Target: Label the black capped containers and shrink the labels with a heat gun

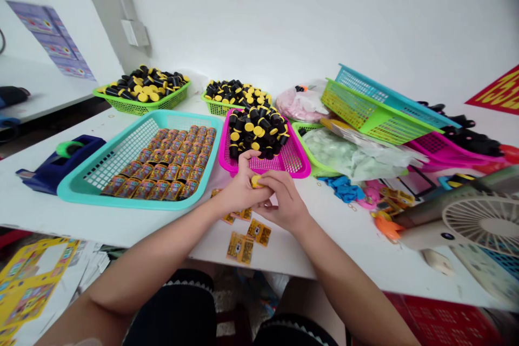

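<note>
At the near edge of a crowded white tabletop [36,211], the left hand [239,186] and right hand [284,203] meet, fingers pinched together on a small yellow-capped piece [256,180] just in front of the pink basket [294,165] of black-and-yellow caps. Loose yellow labels [245,240] lie under the wrists (some right at the edge). A teal tray [121,154] of labelled pieces sits to the left; bare tabletop shows only along the near edge.
</note>
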Tool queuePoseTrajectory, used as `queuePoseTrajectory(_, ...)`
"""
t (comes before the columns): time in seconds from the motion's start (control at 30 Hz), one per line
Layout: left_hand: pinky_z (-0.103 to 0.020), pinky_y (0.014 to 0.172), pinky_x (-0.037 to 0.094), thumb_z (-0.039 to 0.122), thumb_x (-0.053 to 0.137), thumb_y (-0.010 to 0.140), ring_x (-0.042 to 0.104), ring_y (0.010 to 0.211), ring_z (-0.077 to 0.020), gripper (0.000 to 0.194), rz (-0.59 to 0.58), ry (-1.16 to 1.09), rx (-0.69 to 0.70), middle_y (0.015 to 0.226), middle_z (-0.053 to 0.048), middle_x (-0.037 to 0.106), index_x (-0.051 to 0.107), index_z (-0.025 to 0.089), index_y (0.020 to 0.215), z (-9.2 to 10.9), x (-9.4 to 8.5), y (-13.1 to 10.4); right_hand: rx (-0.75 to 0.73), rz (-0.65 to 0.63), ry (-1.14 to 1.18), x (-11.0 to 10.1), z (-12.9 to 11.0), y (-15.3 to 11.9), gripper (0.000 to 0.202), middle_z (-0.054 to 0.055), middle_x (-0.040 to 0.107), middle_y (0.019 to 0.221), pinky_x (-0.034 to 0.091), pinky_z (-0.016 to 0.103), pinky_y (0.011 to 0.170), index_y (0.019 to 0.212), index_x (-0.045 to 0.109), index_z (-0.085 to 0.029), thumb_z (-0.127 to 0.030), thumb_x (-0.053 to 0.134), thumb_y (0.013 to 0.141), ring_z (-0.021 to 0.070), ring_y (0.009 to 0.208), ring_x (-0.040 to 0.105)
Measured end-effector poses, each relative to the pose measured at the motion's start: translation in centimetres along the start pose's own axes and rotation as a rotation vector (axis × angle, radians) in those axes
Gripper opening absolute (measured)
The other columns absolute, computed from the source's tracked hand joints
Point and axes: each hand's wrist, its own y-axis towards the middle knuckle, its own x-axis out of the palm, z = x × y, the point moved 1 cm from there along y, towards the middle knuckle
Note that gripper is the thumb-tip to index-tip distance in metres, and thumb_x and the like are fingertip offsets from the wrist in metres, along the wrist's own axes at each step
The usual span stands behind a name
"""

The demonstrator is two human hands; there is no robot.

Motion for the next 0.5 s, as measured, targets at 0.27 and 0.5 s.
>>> queuePoseTrajectory(0.27, -0.020, 0.046, 0.045, 0.010, 0.060, 0.068, 0.053, 0.043, -0.0091, 0.080, -0.019, 0.006, 0.022, 0.055, 0.013, 0.050, 0.012, 0.021, 0.131, -0.02, 0.00, -0.15, -0.066, 0.012, 0.006, -0.18, 0.23, 0.40, 0.051, 0.013, 0.060, 0.105, 0.054, 0.043, 0.080, 0.122, 0.047, -0.017, -0.014, 0.067, 0.075, 0.0250, 0.097, 0.059)
queuePoseTrajectory(0.5, -0.020, 0.049, 0.048, 0.007, 0.058, 0.069, 0.059, 0.049, -0.0113, 0.083, -0.119, -0.047, 0.011, 0.057, 0.010, 0.056, 0.009, 0.022, 0.134, 0.00, -0.25, -0.14, -0.125, 0.037, -0.013, -0.32, 0.05, 0.47, 0.050, 0.009, 0.067, 0.100, 0.054, 0.042, 0.083, 0.123, 0.046, -0.019, -0.015, 0.065, 0.076, 0.0224, 0.096, 0.063)
